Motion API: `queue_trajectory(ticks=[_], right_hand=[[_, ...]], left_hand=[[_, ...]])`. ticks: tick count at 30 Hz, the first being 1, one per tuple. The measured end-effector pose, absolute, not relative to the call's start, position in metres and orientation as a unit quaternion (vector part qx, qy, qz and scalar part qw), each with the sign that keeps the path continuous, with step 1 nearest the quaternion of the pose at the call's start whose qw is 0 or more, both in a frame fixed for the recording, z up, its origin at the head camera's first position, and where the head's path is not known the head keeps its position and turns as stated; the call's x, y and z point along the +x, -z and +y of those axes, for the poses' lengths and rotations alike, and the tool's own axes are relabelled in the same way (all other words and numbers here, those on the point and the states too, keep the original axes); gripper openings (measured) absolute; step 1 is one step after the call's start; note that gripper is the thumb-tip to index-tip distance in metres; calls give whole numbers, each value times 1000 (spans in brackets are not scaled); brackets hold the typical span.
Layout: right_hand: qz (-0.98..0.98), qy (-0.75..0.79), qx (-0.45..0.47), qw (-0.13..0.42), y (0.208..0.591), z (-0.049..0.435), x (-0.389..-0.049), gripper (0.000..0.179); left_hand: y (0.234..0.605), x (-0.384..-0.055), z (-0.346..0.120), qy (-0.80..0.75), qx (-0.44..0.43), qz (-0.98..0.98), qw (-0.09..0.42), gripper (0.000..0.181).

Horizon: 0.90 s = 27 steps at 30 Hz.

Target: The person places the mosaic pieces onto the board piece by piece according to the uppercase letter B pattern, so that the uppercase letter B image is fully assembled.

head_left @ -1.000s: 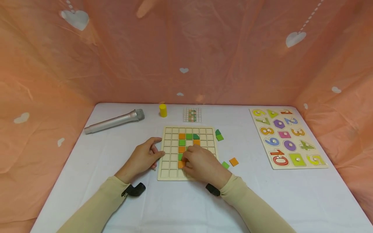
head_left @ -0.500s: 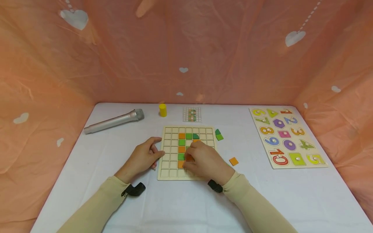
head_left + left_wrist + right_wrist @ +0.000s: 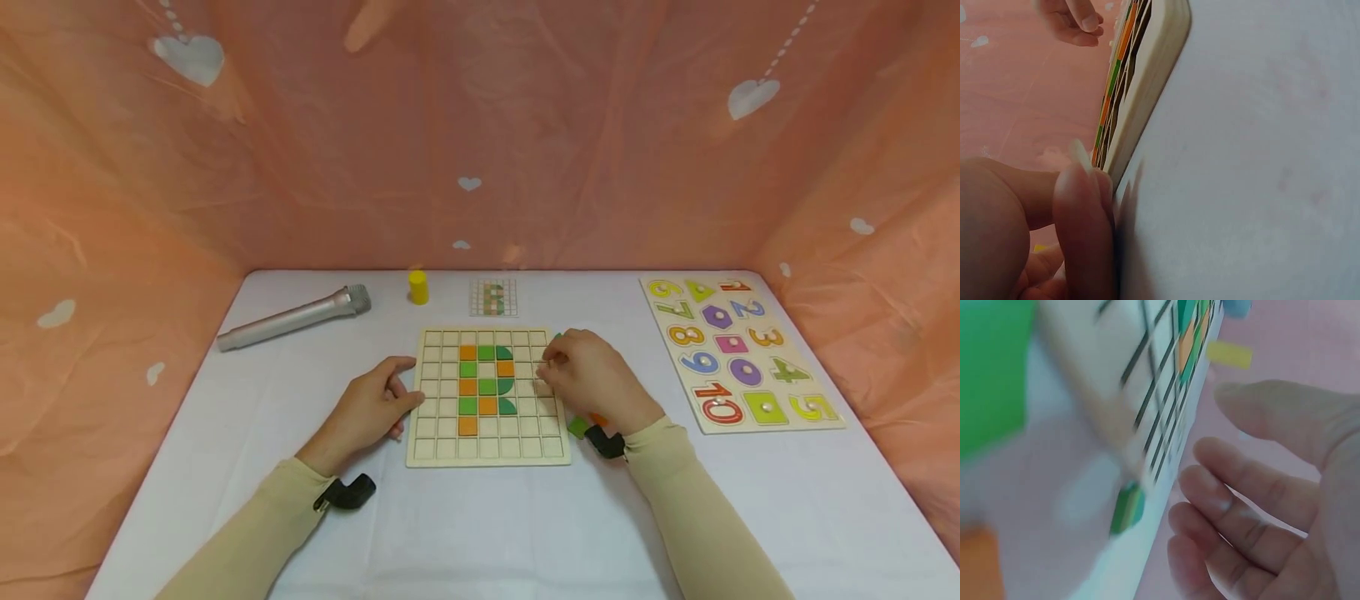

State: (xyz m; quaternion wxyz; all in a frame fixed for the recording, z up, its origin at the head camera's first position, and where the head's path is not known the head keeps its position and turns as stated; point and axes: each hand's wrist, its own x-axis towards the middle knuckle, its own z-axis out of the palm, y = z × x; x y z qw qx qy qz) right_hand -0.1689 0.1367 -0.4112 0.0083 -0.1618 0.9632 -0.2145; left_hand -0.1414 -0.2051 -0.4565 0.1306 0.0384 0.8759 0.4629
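We judged that tiles were being set one by one into the cells of the grid board (image 3: 538, 451), and that the step in hand was fetching another. We saw the right hand (image 3: 597, 381) above the board's right edge, fingers loosely bent, thumb apart from them and nothing between. The left hand (image 3: 365, 408) rested finger and thumb against the board's left edge, relaxed and gripping nothing. The next move, we reckoned, called for a fingertip pinch on a thin loose tile, then squaring it to a cell. A green tile (image 3: 578, 427) and an orange tile (image 3: 598, 420) lay just right of the board; a dark green tile (image 3: 1127, 509) sat by its far right side, mostly hidden overhead. Inside the board, the seated tiles (image 3: 487, 406) each filled or part-filled one cell, ringing one bare cell. A patterned card (image 3: 493, 297) lay beyond the board; well to its right, a numeral board (image 3: 795, 392) held knobbed numbers and shapes in its recesses.
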Motion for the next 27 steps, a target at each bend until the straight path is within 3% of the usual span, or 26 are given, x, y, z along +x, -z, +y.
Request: queue_trajectory(ticks=[14,27], right_hand=[[970,236,-43,49,419,171,-181,34],[973,225,-38,34,427,164,-186,36]], left_hand=[[454,-140,-204,-460,39,877,130,61],[455,-140,-204,-466,33,874,132,61]])
